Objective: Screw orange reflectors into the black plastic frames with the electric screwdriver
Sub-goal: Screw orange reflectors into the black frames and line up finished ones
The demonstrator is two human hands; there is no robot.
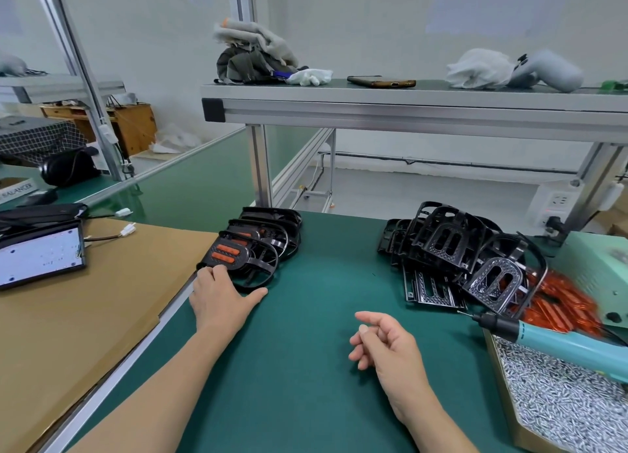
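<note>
1. While the left hand (221, 293) rests its fingers on the near end of a finished frame (238, 259) at the table's (306, 367) left edge, thumb splayed flat and nothing pinched, the step in hand looks like adding a completed piece to the row of finished frames (268, 235).
2. Over the middle of the table, toward the near edge, the right hand (384, 344) hovers with fingers loosely curled and holds nothing.
3. The next move, as I judge it, calls for an empty black frame from the pile (458, 248) toward the far right corner. It also needs an orange reflector from the heap (557, 306) at the right edge, then a screw and the driver.
4. The electric screwdriver (550, 338) lies across the box of screws (560, 401) at the right edge. Its long axis runs roughly left to right. The bit points left and slightly toward the far edge, at the pile, and the handle runs out of view.
5. On the finished frame the two orange bars face up, side by side, each running roughly across the table.
</note>
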